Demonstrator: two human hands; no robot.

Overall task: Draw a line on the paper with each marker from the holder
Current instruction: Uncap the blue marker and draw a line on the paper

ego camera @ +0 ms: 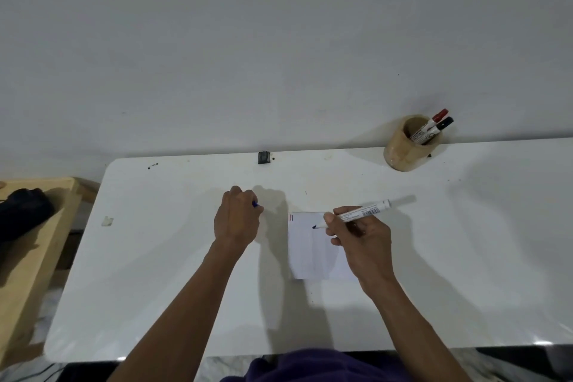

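A small white paper (pixel 305 245) lies on the white table (pixel 173 257), with a short red line and a short dark line at its top left corner. My right hand (pixel 359 239) holds an uncapped white marker (pixel 356 213), its dark tip over the upper part of the paper. My left hand (pixel 237 215) rests left of the paper, closed around a blue cap (pixel 255 204) that just shows. A round wooden holder (pixel 409 143) stands at the back right with a red-capped marker (pixel 434 120) and a black-capped marker (pixel 441 126) in it.
A small black object (pixel 264 157) sits at the table's back edge against the white wall. A wooden bench (pixel 34 245) with a dark bag (pixel 21 214) stands left of the table. A scrap of tape (pixel 107 221) is on the table's left side.
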